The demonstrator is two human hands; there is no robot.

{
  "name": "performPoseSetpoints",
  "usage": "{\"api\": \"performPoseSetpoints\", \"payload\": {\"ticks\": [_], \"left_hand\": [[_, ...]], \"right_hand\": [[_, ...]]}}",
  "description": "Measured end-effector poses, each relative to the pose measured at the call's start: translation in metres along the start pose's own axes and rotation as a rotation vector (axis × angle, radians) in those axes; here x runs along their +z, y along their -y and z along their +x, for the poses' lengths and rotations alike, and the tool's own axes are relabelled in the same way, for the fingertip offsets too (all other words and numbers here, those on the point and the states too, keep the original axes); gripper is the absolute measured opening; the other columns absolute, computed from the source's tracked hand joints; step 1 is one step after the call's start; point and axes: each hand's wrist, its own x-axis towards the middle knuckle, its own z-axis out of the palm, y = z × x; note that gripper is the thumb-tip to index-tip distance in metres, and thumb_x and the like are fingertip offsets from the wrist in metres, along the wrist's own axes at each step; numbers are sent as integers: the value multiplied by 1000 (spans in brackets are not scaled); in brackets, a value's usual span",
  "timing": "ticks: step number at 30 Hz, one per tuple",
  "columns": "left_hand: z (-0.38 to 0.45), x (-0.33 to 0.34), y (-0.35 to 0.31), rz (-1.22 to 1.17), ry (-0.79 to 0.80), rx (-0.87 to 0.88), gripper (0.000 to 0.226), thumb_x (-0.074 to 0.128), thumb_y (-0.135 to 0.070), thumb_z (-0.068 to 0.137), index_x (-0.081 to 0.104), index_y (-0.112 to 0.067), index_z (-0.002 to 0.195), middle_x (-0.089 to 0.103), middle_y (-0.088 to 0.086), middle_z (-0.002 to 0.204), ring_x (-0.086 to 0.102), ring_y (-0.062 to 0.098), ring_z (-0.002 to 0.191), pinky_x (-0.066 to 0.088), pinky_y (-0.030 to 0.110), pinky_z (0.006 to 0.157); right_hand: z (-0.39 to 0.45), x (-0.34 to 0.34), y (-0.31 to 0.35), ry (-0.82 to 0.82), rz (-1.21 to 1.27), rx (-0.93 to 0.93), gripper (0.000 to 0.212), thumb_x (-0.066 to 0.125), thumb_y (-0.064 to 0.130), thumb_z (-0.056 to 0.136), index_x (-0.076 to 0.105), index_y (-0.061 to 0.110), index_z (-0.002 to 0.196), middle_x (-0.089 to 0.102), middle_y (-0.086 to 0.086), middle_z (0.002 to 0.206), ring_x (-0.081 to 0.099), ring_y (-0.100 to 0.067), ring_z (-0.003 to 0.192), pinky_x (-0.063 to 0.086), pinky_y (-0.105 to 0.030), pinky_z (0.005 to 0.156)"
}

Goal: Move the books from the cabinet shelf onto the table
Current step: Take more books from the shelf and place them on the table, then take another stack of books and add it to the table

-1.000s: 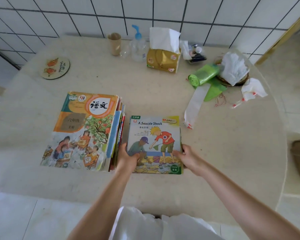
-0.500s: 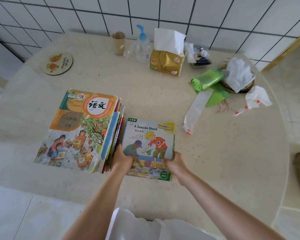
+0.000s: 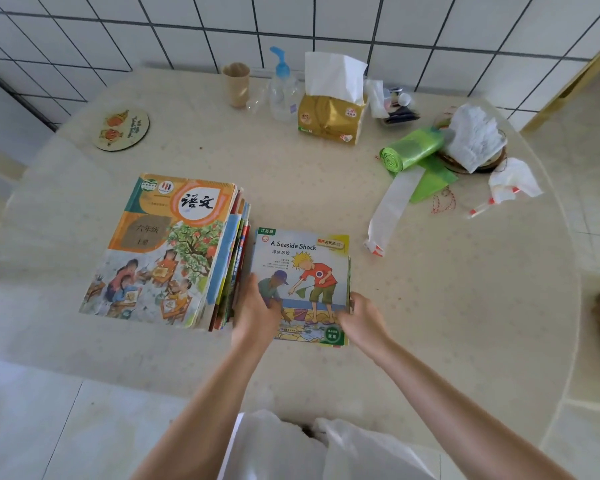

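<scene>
On the round table (image 3: 447, 306) lie two piles of books. The left hand (image 3: 257, 311) and the right hand (image 3: 362, 318) grip the near corners of the small pile (image 3: 305, 271), whose top book reads "A Seaside Shock"; the fingers are curled around its left and right edges. This pile lies flat, just to the right of the bigger pile (image 3: 174, 247). At the far side stand a tissue box (image 3: 331, 117) and a pump bottle (image 3: 283, 95).

Both hands, left (image 3: 257, 311) and right (image 3: 362, 318), gripping the Seaside Shock book (image 3: 303, 271) beside the textbook stack (image 3: 163, 251) on the table (image 3: 430, 306)
</scene>
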Motion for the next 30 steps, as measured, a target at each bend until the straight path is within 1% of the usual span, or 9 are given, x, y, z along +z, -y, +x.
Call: {"api": "performPoseSetpoints", "payload": {"ticks": [3,9,14,17,20,24,26,27,30], "left_hand": [[-17,0,-7,10,-28,140,57,55,-14,94,33,-19,145,48,-2,142,50,21,125,43,30,96],[-46,-3,-16,-2,56,284,48,54,-11,92,43,-25,137,53,-14,129,51,6,115,39,24,92],[-60,4,-14,66,161,407,34,58,-11,90,58,-20,123,68,-8,113,61,10,105,45,26,92],[-67,11,-9,76,229,465,23,59,-11,90,64,-17,111,71,-8,99,65,8,95,48,23,85],[-71,15,-2,105,340,544,22,60,-15,91,63,-19,113,71,-8,100,65,7,96,50,23,85],[-79,11,17,210,542,654,23,56,-15,94,60,-21,115,67,-10,104,59,1,95,40,2,71],[-86,9,24,243,598,724,22,55,-14,94,61,-19,114,68,-8,104,59,3,96,41,6,77],[-91,9,28,264,618,750,21,55,-15,93,62,-19,113,69,-8,104,59,5,97,44,14,83],[-107,10,44,335,655,796,20,55,-14,91,65,-18,108,71,-3,97,63,13,91,45,21,77]], "right_hand": [[-16,-2,-4,-22,-47,-42,37,48,14,93,49,15,130,61,-4,124,57,-25,114,44,-26,80],[-52,-8,-25,-52,-153,-117,48,47,10,96,34,8,142,50,-10,141,45,-26,129,38,-30,101],[-75,-6,-55,-161,-125,-78,46,51,11,92,43,9,137,60,-12,128,53,-27,121,39,-32,100],[-95,3,-67,-270,-119,-82,38,53,10,91,51,10,129,65,-9,118,60,-25,113,42,-28,94],[-116,19,-72,-355,-92,-78,37,54,8,91,53,9,127,67,-8,116,62,-23,109,43,-27,92],[-148,60,-76,-525,1,-1,34,55,7,90,55,9,124,69,-8,114,64,-23,107,47,-31,92],[-168,84,-82,-597,76,67,32,54,7,90,56,9,122,69,-7,112,64,-22,105,47,-30,90],[-178,96,-85,-631,112,100,31,54,7,91,56,10,121,69,-5,110,65,-22,104,47,-29,89],[-210,130,-91,-722,206,206,29,53,8,92,57,11,121,69,-2,105,64,-20,99,47,-28,87]]}}
